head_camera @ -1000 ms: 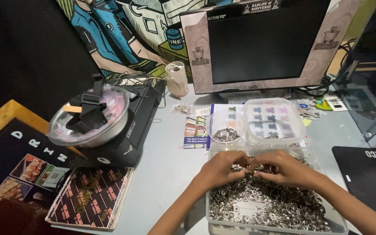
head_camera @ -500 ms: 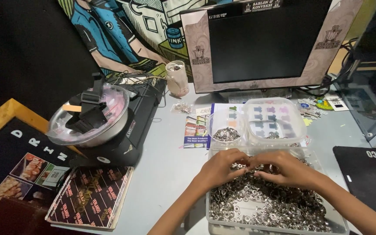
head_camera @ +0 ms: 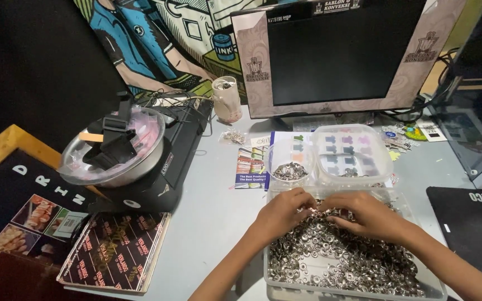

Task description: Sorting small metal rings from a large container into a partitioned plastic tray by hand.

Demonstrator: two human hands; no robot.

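Observation:
A clear plastic tray full of small silver metal rings and snap parts lies on the grey table in front of me. My left hand and my right hand rest on the far end of the pile, fingertips meeting and pinching small silver pieces between them. Just beyond the hands stands a small clear cup holding more silver pieces, and beside it a clear lidded box. What exactly sits between the fingertips is too small to make out.
A dark monitor stands at the back. On the left, a black machine carries a round clear bowl. Printed booklets lie at the near left, a leaflet mid-table, a black mat at right.
Both hands have stayed on the far end of the pile with only slight finger movement. Nothing else has shifted.

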